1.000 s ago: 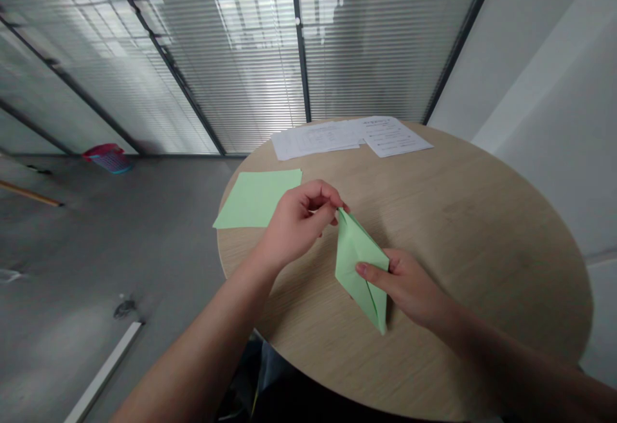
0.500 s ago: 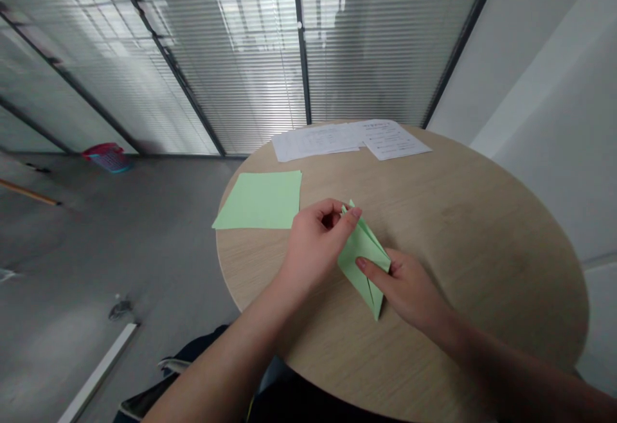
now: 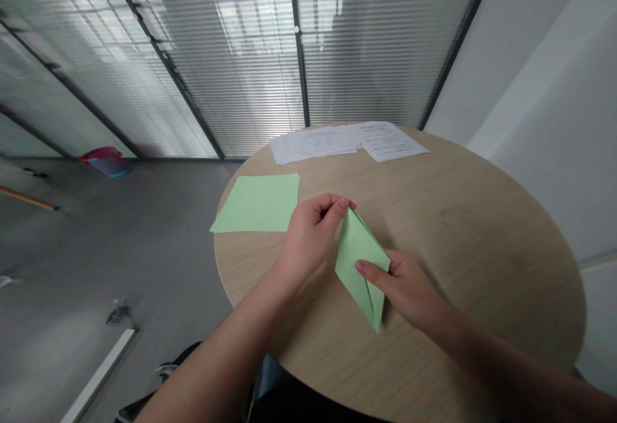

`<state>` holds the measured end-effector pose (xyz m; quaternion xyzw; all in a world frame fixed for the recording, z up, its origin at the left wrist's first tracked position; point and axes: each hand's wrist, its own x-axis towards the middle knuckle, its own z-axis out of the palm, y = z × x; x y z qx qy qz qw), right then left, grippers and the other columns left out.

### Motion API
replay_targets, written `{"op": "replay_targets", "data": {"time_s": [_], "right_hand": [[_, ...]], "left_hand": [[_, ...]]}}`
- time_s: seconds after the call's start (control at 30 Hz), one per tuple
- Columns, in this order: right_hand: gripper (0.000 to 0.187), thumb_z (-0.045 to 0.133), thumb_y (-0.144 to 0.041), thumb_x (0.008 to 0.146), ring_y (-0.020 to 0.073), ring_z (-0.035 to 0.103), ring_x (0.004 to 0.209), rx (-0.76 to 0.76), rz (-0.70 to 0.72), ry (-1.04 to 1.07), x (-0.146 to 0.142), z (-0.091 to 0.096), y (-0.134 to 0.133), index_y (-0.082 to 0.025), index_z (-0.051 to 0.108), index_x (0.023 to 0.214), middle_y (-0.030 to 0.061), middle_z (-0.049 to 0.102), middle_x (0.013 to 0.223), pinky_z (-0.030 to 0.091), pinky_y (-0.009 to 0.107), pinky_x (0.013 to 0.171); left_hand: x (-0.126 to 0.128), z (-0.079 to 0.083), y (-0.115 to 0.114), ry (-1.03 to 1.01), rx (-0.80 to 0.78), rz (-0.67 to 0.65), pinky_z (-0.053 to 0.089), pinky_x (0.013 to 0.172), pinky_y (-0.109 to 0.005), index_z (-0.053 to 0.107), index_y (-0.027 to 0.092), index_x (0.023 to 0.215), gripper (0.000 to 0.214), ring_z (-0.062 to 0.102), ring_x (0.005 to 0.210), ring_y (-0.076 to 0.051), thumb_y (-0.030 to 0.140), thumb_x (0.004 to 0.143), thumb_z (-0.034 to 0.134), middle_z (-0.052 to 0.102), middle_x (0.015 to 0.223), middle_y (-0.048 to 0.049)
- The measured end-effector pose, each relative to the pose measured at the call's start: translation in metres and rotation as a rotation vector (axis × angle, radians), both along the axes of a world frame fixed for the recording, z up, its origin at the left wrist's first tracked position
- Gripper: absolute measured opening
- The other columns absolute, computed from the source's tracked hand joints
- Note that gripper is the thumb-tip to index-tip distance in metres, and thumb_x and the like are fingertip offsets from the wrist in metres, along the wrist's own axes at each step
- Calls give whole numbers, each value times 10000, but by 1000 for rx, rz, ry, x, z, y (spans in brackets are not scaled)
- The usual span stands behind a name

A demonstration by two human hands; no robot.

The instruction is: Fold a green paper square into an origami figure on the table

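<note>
A folded green sheet of paper [image 3: 359, 249], shaped like a long diamond, is held above the round table between both hands. My left hand [image 3: 315, 224] pinches its upper tip between thumb and fingers. On the right edge, my right hand [image 3: 402, 285] grips it, thumb flat on the front face and fingers behind, hidden by the paper. A slit between folded flaps runs down the lower half to the pointed bottom end.
Flat green sheets [image 3: 260, 204] lie at the table's left edge. Printed white papers [image 3: 318, 143] are spread along the far side of the wooden table [image 3: 472, 230]. On the floor at left stand a red and blue basket [image 3: 108, 161] and a white bar [image 3: 99, 378].
My left thumb and fingers have closed the top tip of the folded paper, where two points stood apart before. The right hand keeps its hold.
</note>
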<state>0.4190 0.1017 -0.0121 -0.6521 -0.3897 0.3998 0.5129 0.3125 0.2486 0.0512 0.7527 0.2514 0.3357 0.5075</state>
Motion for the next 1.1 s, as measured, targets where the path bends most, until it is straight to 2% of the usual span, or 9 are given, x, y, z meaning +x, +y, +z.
{"op": "replay_targets", "data": {"time_s": [0.07,0.17,0.23,0.37,0.57,0.7,0.87,1.0,1.1], "right_hand": [[425,683,-580,840,140,456,590,11,7,58,2,-4,0,-213,548,675,-9,516,653,391,292,556],[431,723,-593,825,147,496,596,19,-14,134,3,-11,1,-204,588,698,0,563,667,424,296,571],[428,744,-595,817,148,514,597,24,-26,185,2,-14,2,-197,619,720,6,589,677,436,295,572],[426,779,-599,786,154,547,611,35,-6,274,0,-14,3,-194,654,745,17,628,697,456,296,589],[457,770,-633,766,174,575,606,-47,62,271,-1,-11,3,-192,655,727,34,644,679,473,316,588],[426,780,-596,780,160,565,633,-15,71,253,0,-11,3,-179,692,777,33,659,731,469,301,616],[396,678,-575,888,151,539,658,77,51,146,3,-5,3,-188,675,804,15,633,745,441,285,625],[425,628,-583,922,147,505,606,40,-1,79,8,-7,4,-190,648,762,4,592,681,406,283,567],[433,624,-598,917,170,563,638,37,-59,111,12,-12,6,-186,672,793,28,640,714,451,296,583]], "left_hand": [[1,-5,1,-32,-16,23,459,611,-256,784,185,912,276,619,728,-158,387,947,599,722,800,-45],[-5,-13,-4,-123,-94,102,474,612,-256,747,187,1173,381,636,803,-175,460,981,562,732,963,-78],[-11,-17,-11,-154,-196,32,505,653,-270,703,184,1276,450,650,858,-192,494,973,583,728,1037,-95],[-15,-20,-18,-100,-337,-256,530,768,-306,766,162,1130,417,654,851,-195,482,863,748,744,966,-85],[-3,-14,-7,-54,-341,-145,340,518,-236,812,158,902,397,445,556,-100,543,818,766,609,653,-4],[0,-15,-2,-3,-313,-132,289,485,-241,814,160,863,444,383,506,-92,595,806,749,538,573,20],[4,-20,-2,46,-305,-124,310,493,-241,793,167,822,403,419,506,-101,564,827,730,565,583,12],[7,-26,-1,63,-289,-115,343,499,-249,796,171,884,411,459,518,-110,563,891,673,594,627,-4],[0,-32,-4,108,-223,-89,419,511,-269,777,168,1104,495,554,581,-149,577,990,524,671,762,-54]]}}
